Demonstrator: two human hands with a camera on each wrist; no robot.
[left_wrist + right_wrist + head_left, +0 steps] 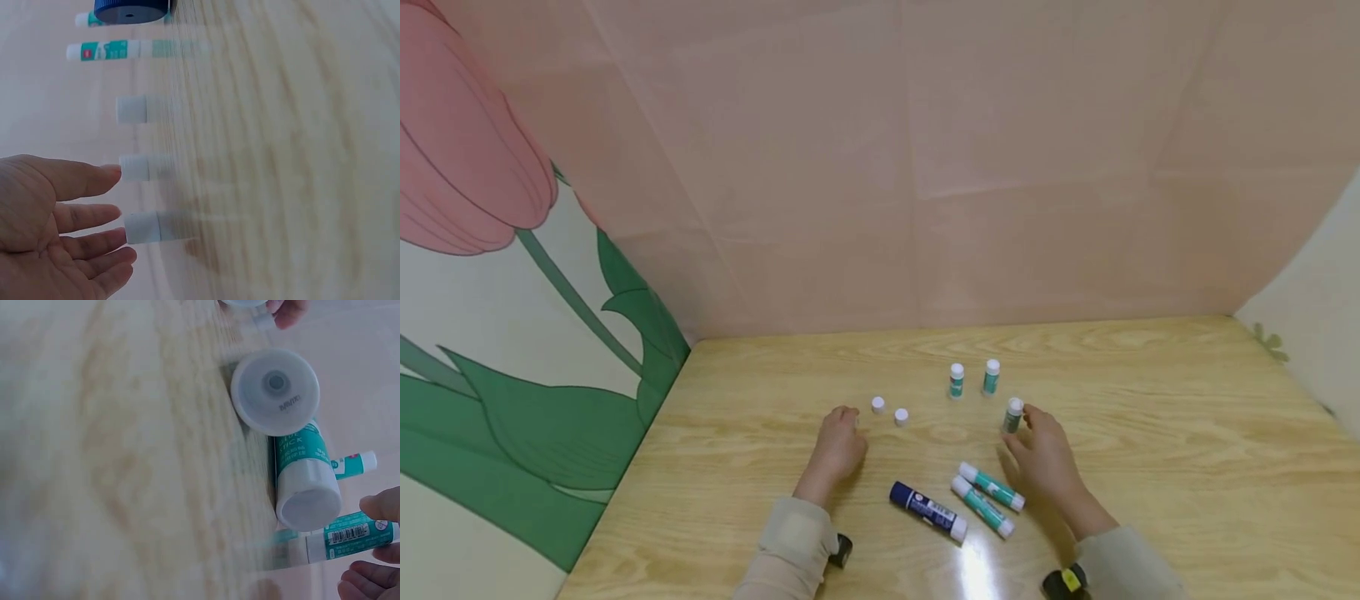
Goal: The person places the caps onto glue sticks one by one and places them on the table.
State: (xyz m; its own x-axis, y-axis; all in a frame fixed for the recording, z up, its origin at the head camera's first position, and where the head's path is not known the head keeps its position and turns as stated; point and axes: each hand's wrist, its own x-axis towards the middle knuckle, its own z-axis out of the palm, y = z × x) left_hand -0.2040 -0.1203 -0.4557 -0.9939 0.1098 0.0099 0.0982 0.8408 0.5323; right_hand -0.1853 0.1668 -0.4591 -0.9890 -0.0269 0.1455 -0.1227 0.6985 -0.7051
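Observation:
My left hand is at the left of the table, beside small white caps. In the left wrist view its fingers are loosely spread close to a white cap, with nothing gripped. Two more caps, the middle cap and the far cap, stand alongside. My right hand is around an upright teal-and-white glue stick. In the right wrist view its thumb and fingers lie on either side of that glue stick, loosely parted; whether they touch it is hard to tell.
Two more glue sticks, one at left and one at right, stand further back. A large navy glue stick and two teal ones, the upper and the lower, lie in front. A pink wall bounds the table's back.

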